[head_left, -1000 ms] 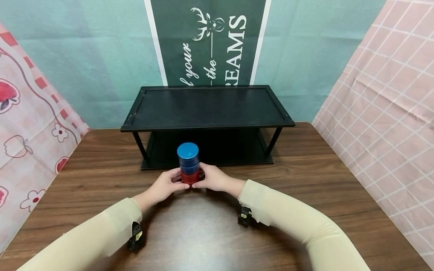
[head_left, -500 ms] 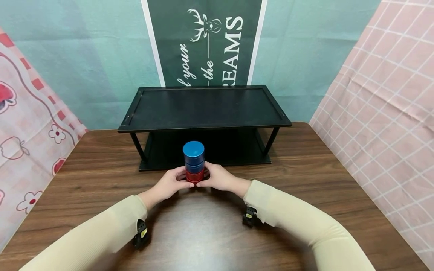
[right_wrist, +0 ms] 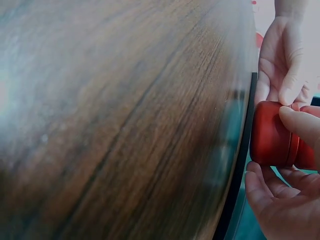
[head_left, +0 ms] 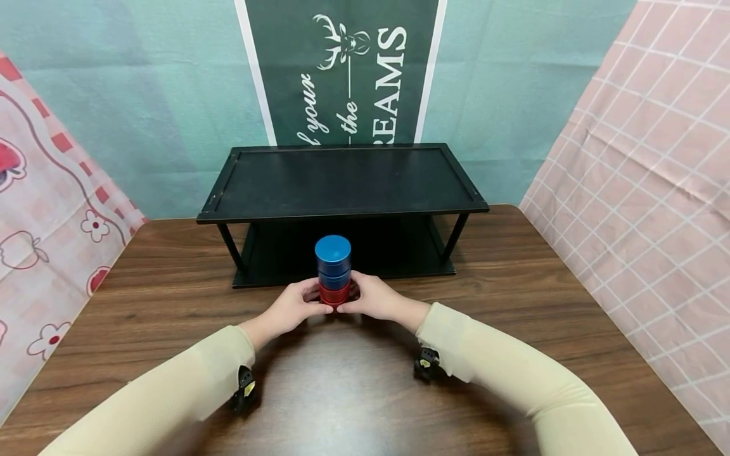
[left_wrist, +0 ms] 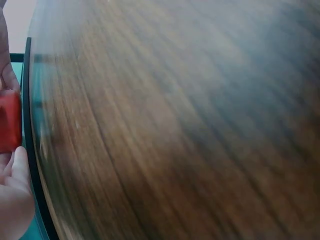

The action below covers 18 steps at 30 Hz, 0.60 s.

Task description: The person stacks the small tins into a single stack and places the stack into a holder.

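Note:
A blue cylindrical canister (head_left: 333,253) stands upright on a red canister (head_left: 334,295) in the head view, in front of the black shelf. My left hand (head_left: 293,307) holds the red canister from the left, thumb at its front. From the right my right hand (head_left: 373,297) grips the same canister, its thumb close to the other. The right wrist view shows the red canister (right_wrist: 272,134) with a seam, between both hands' fingers. Only a strip of red canister (left_wrist: 9,122) appears at the left wrist view's edge. I cannot tell whether its base touches the table.
A two-level black shelf (head_left: 348,180) stands behind the stack at the back of the wooden table (head_left: 342,386). Teal cloth (head_left: 171,114) with a dark green panel hangs behind. Pink patterned cloths flank the table left and right.
The canister stack and both hands have shifted to the right and slightly farther from me in front of the shelf. The grip looks the same. The head view has turned slightly.

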Motion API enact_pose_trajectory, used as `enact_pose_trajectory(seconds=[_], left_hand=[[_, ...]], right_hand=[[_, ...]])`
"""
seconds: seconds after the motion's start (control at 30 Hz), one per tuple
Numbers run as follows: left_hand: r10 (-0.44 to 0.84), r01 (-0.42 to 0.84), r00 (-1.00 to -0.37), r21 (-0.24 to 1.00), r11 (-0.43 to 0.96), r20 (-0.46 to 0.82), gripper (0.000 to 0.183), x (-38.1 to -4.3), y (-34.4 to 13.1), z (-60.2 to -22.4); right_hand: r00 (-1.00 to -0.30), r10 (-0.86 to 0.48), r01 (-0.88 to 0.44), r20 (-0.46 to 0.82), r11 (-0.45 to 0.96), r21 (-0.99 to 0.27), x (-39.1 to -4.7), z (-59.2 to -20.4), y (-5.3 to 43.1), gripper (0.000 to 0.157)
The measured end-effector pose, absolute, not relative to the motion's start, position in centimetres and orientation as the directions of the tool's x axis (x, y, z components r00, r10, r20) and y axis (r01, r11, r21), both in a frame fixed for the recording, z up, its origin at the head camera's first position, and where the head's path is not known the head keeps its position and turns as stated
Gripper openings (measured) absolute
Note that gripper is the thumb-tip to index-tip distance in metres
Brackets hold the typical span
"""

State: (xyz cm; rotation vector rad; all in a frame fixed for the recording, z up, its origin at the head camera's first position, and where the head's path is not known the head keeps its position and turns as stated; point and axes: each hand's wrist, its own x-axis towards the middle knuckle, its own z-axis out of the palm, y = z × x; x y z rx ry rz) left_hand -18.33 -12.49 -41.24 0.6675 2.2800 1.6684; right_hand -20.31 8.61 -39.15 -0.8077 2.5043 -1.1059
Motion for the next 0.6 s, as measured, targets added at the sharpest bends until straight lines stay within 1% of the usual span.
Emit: enact_pose_trajectory(seconds=[0.3, 0.6], left_hand=[[0.504, 0.216, -0.861, 0.946, 0.242, 0.067, 0.058, -18.5, -11.7, -41.0], [0.507, 0.212, -0.86, 0.947, 0.241, 0.064, 0.056, -18.3, -11.1, -40.8]], right_hand=[[-0.812, -0.582, -0.354, -0.037, 0.543, -0.761, -20.2, -39.1, 9.5, 0.052], [-0.812, -0.583, -0.362, -0.022, 0.533, -0.765, -20.0, -39.1, 10.1, 0.052]])
